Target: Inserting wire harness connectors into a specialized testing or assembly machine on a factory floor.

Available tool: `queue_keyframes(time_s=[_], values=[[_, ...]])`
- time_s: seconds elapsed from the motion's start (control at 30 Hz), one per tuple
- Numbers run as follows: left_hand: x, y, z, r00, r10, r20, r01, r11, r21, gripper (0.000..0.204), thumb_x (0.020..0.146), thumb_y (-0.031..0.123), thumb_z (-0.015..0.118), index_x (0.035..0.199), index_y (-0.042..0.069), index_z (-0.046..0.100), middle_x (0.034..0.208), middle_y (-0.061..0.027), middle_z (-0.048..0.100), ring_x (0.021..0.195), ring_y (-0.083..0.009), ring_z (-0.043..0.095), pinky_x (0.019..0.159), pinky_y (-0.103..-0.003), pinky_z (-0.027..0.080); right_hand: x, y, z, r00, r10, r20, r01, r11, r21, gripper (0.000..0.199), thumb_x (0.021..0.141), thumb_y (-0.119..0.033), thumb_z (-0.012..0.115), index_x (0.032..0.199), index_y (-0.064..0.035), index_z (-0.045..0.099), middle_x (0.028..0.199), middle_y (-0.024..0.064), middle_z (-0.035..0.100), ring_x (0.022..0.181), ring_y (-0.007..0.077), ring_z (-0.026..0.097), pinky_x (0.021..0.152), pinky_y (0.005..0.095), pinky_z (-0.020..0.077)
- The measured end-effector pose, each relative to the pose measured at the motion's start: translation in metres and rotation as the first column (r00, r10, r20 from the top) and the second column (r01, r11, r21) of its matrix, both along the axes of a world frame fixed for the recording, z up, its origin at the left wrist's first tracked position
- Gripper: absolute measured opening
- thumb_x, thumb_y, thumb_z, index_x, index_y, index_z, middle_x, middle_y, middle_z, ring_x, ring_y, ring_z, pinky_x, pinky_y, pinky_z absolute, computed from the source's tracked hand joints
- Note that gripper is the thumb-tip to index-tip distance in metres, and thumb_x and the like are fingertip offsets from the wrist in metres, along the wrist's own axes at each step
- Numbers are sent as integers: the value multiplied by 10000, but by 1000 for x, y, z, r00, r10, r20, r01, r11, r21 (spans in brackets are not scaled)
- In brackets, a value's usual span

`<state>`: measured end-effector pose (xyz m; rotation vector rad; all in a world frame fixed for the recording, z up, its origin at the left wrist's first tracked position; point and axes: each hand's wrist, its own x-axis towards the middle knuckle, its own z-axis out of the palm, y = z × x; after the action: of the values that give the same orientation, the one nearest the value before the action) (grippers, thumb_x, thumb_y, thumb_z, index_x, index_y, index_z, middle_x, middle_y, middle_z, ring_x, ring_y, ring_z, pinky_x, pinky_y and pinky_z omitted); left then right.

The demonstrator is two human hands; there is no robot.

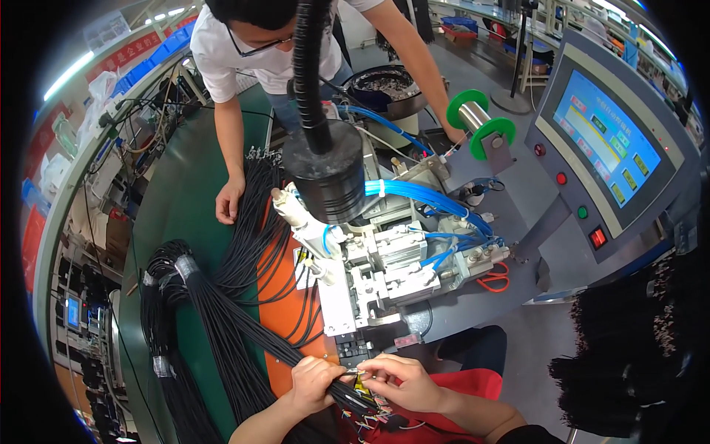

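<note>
At the front edge of a bench machine [392,274], my left hand [314,382] is closed on a black cable of a bundle [351,399]. The bundle's stripped ends show small coloured wires [366,423] below my hands. Fingers pinched, my right hand [403,382] meets the left at a small light-coloured piece, too small to name. Just beyond both hands is the machine's dark fixture block [353,348]. Long bundles of black cables [214,325] run from the left toward my left hand.
Over the machine hangs a black extraction hose [314,74]. A wire spool with green flanges [479,124] and a control screen [603,140] stand right. Across the bench a co-worker [270,66] leans over, one hand near the cables. More black cables [629,355] hang at right.
</note>
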<state>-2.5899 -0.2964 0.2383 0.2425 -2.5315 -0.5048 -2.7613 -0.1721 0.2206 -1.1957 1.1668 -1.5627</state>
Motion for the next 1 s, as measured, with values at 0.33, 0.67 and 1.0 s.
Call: queue_keyframes(time_s=[0.33, 0.67, 1.0], values=[[-1, 1, 0, 1000, 0, 4, 0, 1000, -11, 274, 695, 100, 754, 888, 81, 561, 638, -30, 557, 545, -199, 565, 525, -310, 392, 3, -3, -3, 998, -45, -38, 43, 998, -45, 225, 829, -42, 670, 1049, -18, 630, 851, 51, 618, 584, 67, 535, 520, 209, 428], [-1, 1, -2, 1000, 20, 4, -20, 1000, 11, 236, 708, 140, 748, 880, 80, 596, 659, -31, 580, 564, -202, 572, 525, -314, 384, 1, -4, -5, 998, -38, -39, 36, 997, -66, 197, 836, -35, 660, 1030, -8, 643, 880, 67, 637, 641, 94, 562, 549, 219, 442], [-1, 1, -2, 1000, 22, 18, -22, 1000, 18, 252, 707, 143, 758, 883, 81, 589, 669, -31, 584, 568, -198, 576, 532, -313, 387, -1, -6, -3, 999, -22, -23, 20, 997, -78, 199, 834, -23, 657, 1032, 0, 645, 893, 83, 647, 679, 116, 586, 572, 224, 454]])
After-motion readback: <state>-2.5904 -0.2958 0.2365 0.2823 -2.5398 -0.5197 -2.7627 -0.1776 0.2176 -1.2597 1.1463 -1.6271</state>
